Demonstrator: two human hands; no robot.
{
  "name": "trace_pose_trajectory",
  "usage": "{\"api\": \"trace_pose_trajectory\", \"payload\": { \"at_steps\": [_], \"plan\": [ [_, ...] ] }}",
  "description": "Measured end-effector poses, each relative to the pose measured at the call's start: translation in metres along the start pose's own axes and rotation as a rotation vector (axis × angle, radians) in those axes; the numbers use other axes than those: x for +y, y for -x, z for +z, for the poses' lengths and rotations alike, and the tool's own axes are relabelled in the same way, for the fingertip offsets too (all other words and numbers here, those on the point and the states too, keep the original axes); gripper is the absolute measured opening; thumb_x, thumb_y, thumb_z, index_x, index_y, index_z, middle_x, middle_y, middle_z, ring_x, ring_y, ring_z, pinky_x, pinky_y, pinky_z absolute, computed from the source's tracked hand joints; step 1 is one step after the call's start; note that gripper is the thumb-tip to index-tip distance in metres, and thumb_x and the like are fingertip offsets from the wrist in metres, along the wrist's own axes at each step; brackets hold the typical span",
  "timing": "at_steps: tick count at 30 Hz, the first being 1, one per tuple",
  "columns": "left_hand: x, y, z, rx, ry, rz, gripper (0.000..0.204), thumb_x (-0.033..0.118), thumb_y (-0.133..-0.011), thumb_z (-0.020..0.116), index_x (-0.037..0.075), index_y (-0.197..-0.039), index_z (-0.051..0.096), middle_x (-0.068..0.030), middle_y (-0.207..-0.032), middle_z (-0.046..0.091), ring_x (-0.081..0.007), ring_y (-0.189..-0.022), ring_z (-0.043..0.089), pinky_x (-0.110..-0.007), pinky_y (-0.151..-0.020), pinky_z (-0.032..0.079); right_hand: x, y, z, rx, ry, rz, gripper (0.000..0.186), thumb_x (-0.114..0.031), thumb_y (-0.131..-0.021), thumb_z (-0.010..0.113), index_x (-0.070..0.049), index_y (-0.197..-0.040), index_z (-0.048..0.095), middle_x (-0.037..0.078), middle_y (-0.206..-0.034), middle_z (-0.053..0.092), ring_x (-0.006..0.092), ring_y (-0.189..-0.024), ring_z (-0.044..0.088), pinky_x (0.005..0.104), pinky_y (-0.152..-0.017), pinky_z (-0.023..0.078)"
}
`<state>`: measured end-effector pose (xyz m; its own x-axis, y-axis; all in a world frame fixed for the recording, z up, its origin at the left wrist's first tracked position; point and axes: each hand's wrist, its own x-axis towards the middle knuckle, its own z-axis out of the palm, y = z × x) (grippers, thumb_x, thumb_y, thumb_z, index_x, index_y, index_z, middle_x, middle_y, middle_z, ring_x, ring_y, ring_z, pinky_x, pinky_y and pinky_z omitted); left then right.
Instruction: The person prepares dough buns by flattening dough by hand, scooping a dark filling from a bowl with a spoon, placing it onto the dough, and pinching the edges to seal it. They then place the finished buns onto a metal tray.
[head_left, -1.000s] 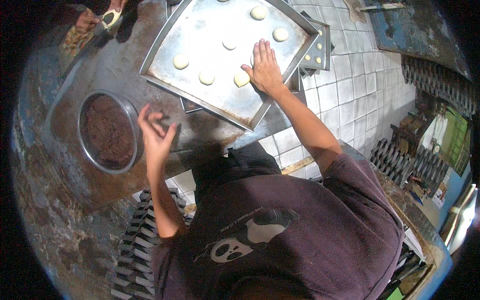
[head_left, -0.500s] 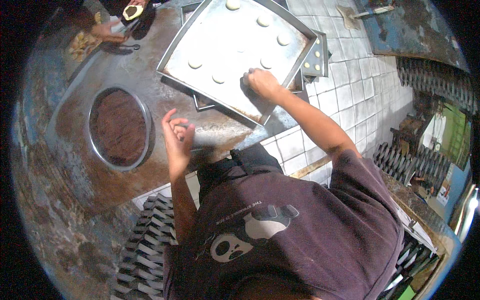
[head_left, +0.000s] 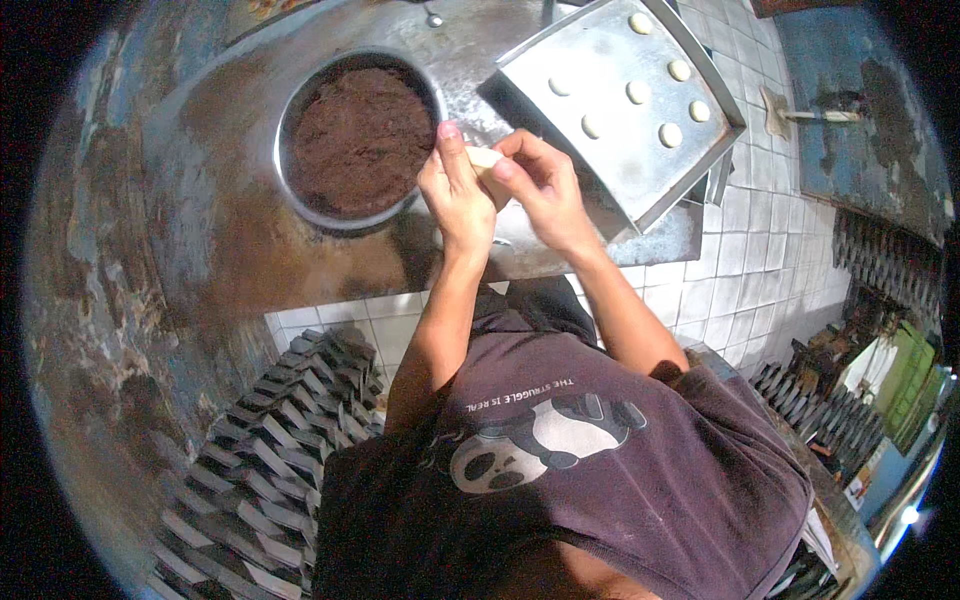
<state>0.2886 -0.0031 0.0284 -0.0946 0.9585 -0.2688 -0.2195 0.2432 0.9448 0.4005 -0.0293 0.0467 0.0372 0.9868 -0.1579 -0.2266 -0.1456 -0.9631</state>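
My left hand [head_left: 457,195] and my right hand [head_left: 545,195] meet over the metal worktop [head_left: 215,230], fingers curled around a pale piece of dough [head_left: 483,158], partly hidden by them. Just left of my hands is a round metal bowl [head_left: 282,150] of crumbly dark-brown mixture [head_left: 355,135]. To the right lies a large square metal baking tray [head_left: 600,65] with several pale dough balls [head_left: 636,92] spaced over it.
Another tray [head_left: 716,180] shows beneath the right edge of the big one. A small metal utensil [head_left: 434,20] lies beyond the bowl. Stacked grey metal pieces [head_left: 250,470] stand at lower left. White tiles [head_left: 750,220] show beyond the worktop's right side.
My right hand left the tray with a dough piece and joined my left hand beside the bowl, both now gripping it. The view shifted, moving the other person's hands out of sight.
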Motion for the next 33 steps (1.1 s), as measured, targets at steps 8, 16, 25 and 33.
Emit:
{"api": "trace_pose_trajectory", "payload": {
  "at_steps": [8, 16, 25, 33],
  "plan": [
    [0.042, -0.011, -0.108, -0.241, 0.32, 0.011, 0.033, 0.042, -0.109, 0.052, 0.011, -0.103, 0.06, -0.0034, -0.101, 0.067, -0.0117, -0.094, 0.064, -0.031, -0.082, 0.054, 0.002, -0.04, 0.102, 0.082, 0.064, -0.088, 0.023, -0.021, -0.094, 0.078, 0.002, -0.091, 0.076, 0.005, -0.079, 0.075, 0.0074, -0.068, 0.067, 0.0239, -0.059, 0.052],
    [0.01, -0.02, -0.185, -0.317, 0.138, 0.126, 0.024, 0.024, -0.098, 0.067, 0.006, -0.112, 0.063, -0.0052, -0.103, 0.068, -0.0148, -0.095, 0.066, -0.032, -0.082, 0.053, -0.048, -0.032, 0.142, -0.504, 0.331, -0.025, 0.038, -0.035, -0.103, 0.066, 0.002, -0.108, 0.077, 0.005, -0.087, 0.071, 0.0124, -0.082, 0.067, 0.0255, -0.074, 0.052],
    [0.0, -0.013, -0.225, -0.258, -0.333, 0.113, 0.04, 0.006, -0.08, 0.082, -0.002, -0.116, 0.068, -0.0098, -0.105, 0.075, -0.0189, -0.096, 0.07, -0.035, -0.088, 0.055, 0.247, 0.02, 0.004, -0.388, 1.626, 0.281, 0.028, -0.02, -0.099, 0.057, 0.002, -0.112, 0.068, 0.023, -0.112, 0.068, 0.0412, -0.091, 0.073, 0.0467, -0.08, 0.061],
    [-0.052, -0.009, -0.365, 0.041, -0.014, -0.146, 0.039, 0.014, -0.084, 0.08, 0.003, -0.119, 0.067, -0.004, -0.099, 0.074, -0.0084, -0.072, 0.061, -0.023, -0.055, 0.045, 0.198, 0.04, 0.028, -0.534, 1.234, 0.054, 0.036, -0.007, -0.094, 0.053, -0.008, -0.13, 0.055, 0.023, -0.125, 0.061, 0.0429, -0.112, 0.065, 0.0497, -0.088, 0.058]
  ]
}}
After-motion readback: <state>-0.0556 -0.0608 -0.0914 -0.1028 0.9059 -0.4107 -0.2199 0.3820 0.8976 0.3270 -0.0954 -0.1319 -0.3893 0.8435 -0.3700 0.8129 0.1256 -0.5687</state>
